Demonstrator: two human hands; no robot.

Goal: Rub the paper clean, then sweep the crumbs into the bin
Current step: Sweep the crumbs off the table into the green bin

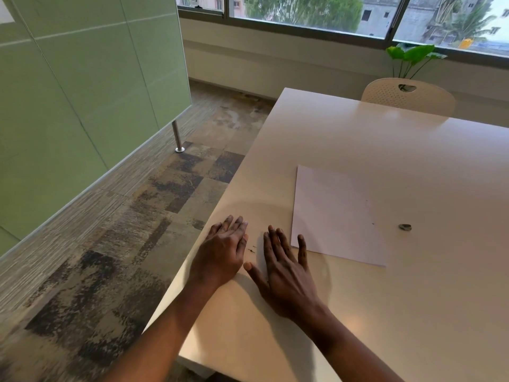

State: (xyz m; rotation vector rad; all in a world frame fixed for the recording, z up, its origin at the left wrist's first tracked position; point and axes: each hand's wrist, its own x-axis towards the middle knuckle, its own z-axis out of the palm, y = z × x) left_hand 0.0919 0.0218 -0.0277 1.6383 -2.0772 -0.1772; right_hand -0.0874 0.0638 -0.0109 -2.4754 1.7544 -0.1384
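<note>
A white sheet of paper [336, 213] lies flat on the cream table [385, 144], with a few dark specks near its right side. A small grey eraser [405, 227] rests on the table just right of the sheet. A few dark crumbs [252, 249] sit on the table between my hands, near the left edge. My left hand [223, 250] stands at the table's left edge, palm turned toward the crumbs, fingers together. My right hand [283, 267] lies flat with fingers spread, its little finger touching the paper's near left corner. Neither hand holds anything. No bin is in view.
The table's left edge drops to a patchy carpet floor [154, 210]. A green partition [82, 86] on a metal leg [177, 137] stands at the left. A white perforated chair [407, 95] and a green plant [413, 55] are behind the table, under a window.
</note>
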